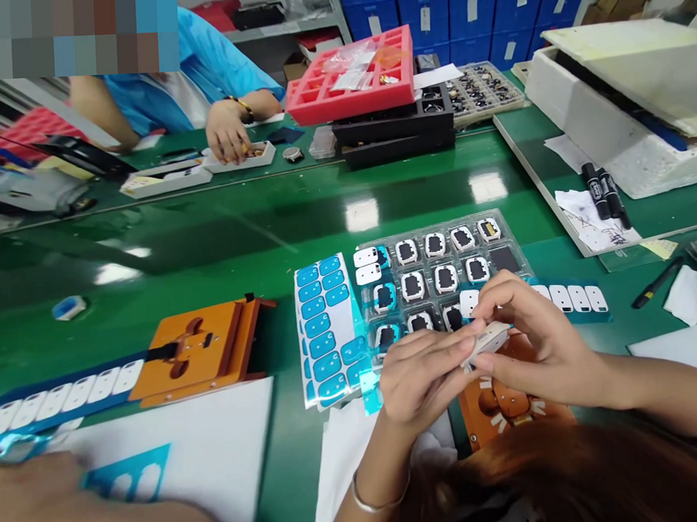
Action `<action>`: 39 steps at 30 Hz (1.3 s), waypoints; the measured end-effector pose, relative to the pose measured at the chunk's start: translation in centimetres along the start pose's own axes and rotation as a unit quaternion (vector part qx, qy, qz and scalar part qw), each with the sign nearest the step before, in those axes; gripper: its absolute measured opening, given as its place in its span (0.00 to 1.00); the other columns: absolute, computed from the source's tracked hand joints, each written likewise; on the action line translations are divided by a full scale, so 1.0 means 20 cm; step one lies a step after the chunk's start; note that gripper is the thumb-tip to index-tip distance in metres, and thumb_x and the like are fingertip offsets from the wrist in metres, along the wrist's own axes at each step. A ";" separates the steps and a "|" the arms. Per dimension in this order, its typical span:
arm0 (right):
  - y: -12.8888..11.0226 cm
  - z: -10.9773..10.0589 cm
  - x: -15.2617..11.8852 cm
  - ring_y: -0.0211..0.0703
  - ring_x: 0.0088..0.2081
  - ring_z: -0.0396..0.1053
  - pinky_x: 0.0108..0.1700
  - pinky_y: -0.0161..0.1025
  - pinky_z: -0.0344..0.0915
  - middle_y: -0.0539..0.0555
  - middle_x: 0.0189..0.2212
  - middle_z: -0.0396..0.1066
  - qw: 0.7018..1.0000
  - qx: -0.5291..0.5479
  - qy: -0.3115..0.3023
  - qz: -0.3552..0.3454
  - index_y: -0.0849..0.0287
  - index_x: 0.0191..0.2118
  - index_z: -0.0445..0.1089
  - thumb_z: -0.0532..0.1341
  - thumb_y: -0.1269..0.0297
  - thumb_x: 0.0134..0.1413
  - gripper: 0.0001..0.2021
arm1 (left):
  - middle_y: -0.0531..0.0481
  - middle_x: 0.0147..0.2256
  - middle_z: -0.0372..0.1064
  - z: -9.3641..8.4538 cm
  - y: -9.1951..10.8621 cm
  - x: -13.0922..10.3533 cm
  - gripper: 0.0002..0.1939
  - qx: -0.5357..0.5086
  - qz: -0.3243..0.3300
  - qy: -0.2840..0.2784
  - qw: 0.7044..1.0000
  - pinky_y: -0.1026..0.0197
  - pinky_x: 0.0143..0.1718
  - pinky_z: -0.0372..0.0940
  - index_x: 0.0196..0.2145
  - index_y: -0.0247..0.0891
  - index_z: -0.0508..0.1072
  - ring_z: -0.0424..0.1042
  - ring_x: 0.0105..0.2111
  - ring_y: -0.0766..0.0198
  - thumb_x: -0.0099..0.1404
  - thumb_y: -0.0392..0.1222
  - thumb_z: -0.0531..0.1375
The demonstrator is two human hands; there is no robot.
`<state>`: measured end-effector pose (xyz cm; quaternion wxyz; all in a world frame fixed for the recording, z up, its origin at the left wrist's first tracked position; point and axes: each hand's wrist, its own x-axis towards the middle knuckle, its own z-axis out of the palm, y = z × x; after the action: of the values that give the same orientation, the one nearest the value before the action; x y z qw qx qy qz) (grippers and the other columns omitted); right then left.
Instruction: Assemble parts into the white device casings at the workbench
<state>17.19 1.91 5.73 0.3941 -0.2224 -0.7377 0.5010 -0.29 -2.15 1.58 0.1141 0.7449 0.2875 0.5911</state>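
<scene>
My right hand (38, 486) is at the bottom left corner, blurred and cut off by the frame. Its forearm runs in from the bottom edge. Shiny clear-blue film (18, 446) lies against its far side; whether the fingers grip it is too smeared to tell. My left hand cannot be made out. Beside my right hand, a blue sheet with cut-outs (104, 473) rests on a white mat (217, 436). Beyond the mat stands an orange fixture (193, 345), with a strip of white pieces (57, 401) stretching to its left.
At the right, a co-worker with a bangle holds a small pale part (488, 343) in both hands over another orange fixture (513, 400). Beside them lie a clear tray of parts (423, 265) and blue sticker sheets (322, 331). Another person's hand (227, 134) is across the bench.
</scene>
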 end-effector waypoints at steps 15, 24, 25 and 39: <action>-0.01 -0.01 0.02 0.37 0.36 0.59 0.35 0.36 0.58 0.49 0.35 0.60 1.000 0.003 -0.010 -0.010 0.59 0.41 0.65 0.63 0.74 0.54 0.10 | 0.41 0.49 0.74 -0.01 0.00 0.01 0.26 0.033 0.012 -0.008 0.999 0.64 0.29 0.71 0.56 0.37 0.67 0.79 0.40 0.64 0.62 0.29 0.66; -0.01 -0.02 0.02 0.38 0.35 0.59 0.33 0.36 0.57 0.50 0.35 0.59 0.998 0.041 -0.028 0.029 0.56 0.41 0.64 0.63 0.72 0.56 0.09 | 0.37 0.48 0.74 -0.01 0.00 -0.01 0.26 0.041 0.017 -0.005 0.999 0.63 0.28 0.70 0.55 0.35 0.68 0.80 0.37 0.61 0.60 0.29 0.67; -0.01 -0.03 0.02 0.39 0.35 0.59 0.33 0.36 0.57 0.50 0.35 0.59 0.998 0.042 -0.029 0.028 0.56 0.41 0.64 0.63 0.72 0.56 0.09 | 0.37 0.48 0.75 -0.01 0.00 -0.01 0.26 0.040 0.018 -0.005 0.999 0.62 0.27 0.70 0.55 0.34 0.68 0.80 0.37 0.61 0.60 0.29 0.67; 0.00 -0.03 0.02 0.38 0.34 0.60 0.32 0.35 0.59 0.50 0.35 0.60 0.999 0.033 -0.036 0.015 0.57 0.41 0.64 0.63 0.70 0.57 0.08 | 0.37 0.50 0.73 -0.01 0.00 0.00 0.27 0.023 0.026 0.004 0.999 0.63 0.29 0.71 0.54 0.32 0.68 0.79 0.41 0.63 0.58 0.28 0.68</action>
<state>17.48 2.58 6.09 0.3663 -0.2023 -0.7314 0.5385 -0.48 -2.12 1.55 0.0803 0.7524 0.2819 0.5899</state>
